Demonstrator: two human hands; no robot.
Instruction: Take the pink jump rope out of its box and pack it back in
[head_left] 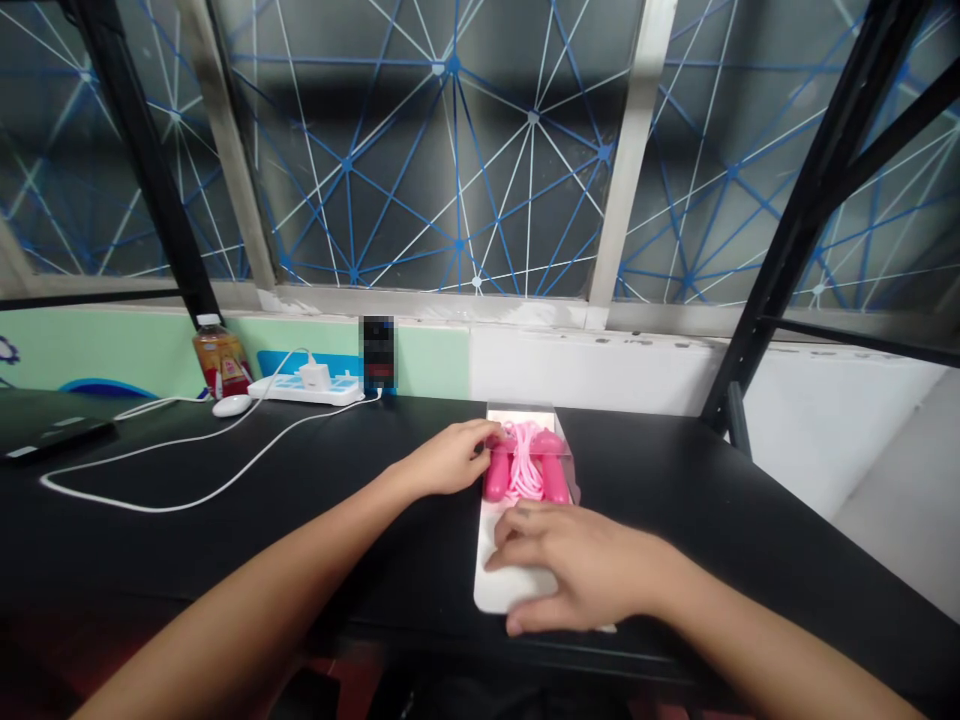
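A pink jump rope [523,462] lies coiled in a clear plastic pack with a white card base [496,585] on the black desk. Its two pink handles sit side by side, the left handle [496,473] beside my left hand [446,458] and the right handle [553,465] just above my right hand [566,565]. My left fingers curl against the pack's left edge. My right hand spreads over the white card, with its thumb near the card's lower edge.
A white mouse [231,405], white power strip [304,390], white cables and a bottle of orange-brown drink [221,362] stand at the desk's back left. A dark flat device [56,435] lies at the left edge. A black shelf post [739,380] rises at right.
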